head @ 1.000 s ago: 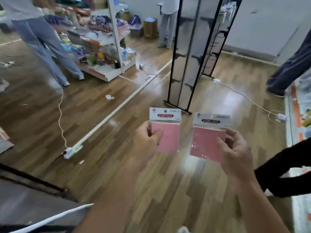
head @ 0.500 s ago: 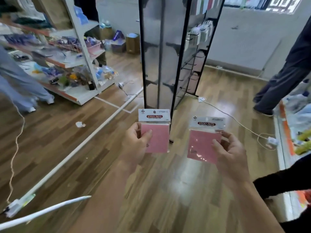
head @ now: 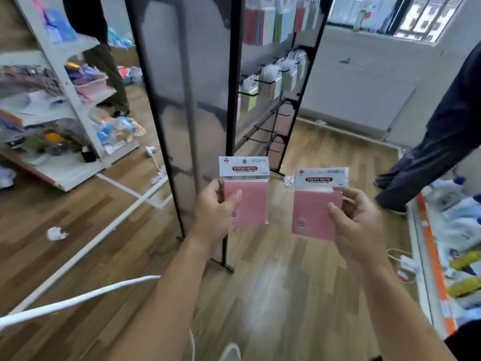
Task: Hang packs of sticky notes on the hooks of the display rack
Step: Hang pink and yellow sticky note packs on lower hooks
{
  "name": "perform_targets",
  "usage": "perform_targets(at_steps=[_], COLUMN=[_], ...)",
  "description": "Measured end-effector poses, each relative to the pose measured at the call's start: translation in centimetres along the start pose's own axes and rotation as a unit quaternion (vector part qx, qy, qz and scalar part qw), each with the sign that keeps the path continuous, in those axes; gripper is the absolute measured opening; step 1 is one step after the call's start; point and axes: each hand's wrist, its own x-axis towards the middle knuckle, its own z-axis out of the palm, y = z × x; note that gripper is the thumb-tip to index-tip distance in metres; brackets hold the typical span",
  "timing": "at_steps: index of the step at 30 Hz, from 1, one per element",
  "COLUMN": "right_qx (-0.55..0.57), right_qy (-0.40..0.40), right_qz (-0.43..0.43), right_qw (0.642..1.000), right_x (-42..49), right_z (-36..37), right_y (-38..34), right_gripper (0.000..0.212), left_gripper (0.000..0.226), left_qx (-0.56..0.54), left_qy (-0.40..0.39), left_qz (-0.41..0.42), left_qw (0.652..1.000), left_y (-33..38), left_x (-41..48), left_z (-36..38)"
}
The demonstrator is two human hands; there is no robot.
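Packs point(head: 270, 22) hang on the rack's point(head: 230, 100) top hooks; lower hooks point(head: 257, 140) are bare. My left fingers point(head: 234, 198) hold one pink pack point(head: 251, 201), my right fingers point(head: 335, 212) hold a second pack point(head: 311, 212). Neither hangs yet.

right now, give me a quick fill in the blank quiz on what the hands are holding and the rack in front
1. The left hand grips the left pack and the right hand grips the right pack; both pads are ____ in colour.
2. The red label on each pack reads STICKY ____.
3. The display rack has a frame coloured ____.

Missing words: pink; NOTE; black
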Motion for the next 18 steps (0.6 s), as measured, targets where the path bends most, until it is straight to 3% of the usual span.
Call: perform_targets(at_steps=[7,11,13,18], right_qx=[0.019,0.047,0.048,-0.003], right_qy=[-0.004,-0.041,-0.078,-0.237], right_qz=[-0.001,0.0,-0.025,-0.078], right_qw=[1.0,0.998,0.995,0.968], right_x=[16.6,25.9,30.6,41.6], right_z=[-0.2,1.5,2.5,5.3], right_y=[1.8,3.7,4.6,6.9], right_gripper=[0.032,0.047,0.054,0.05], left_gripper=[0.022,0.052,0.066,0.061], left_qx=[0.052,0.123,0.155,0.227], left_qy=[0.019,0.064,0.078,0.148], left_qz=[0.038,0.082,0.095,0.093], left_qw=[0.998,0.987,0.98,0.958], left_y=[0.4,-0.5,-0.8,-0.8], left_x=[13.3,19.5,22.4,28.6], left_z=[8.2,11.5,13.1,17.0])
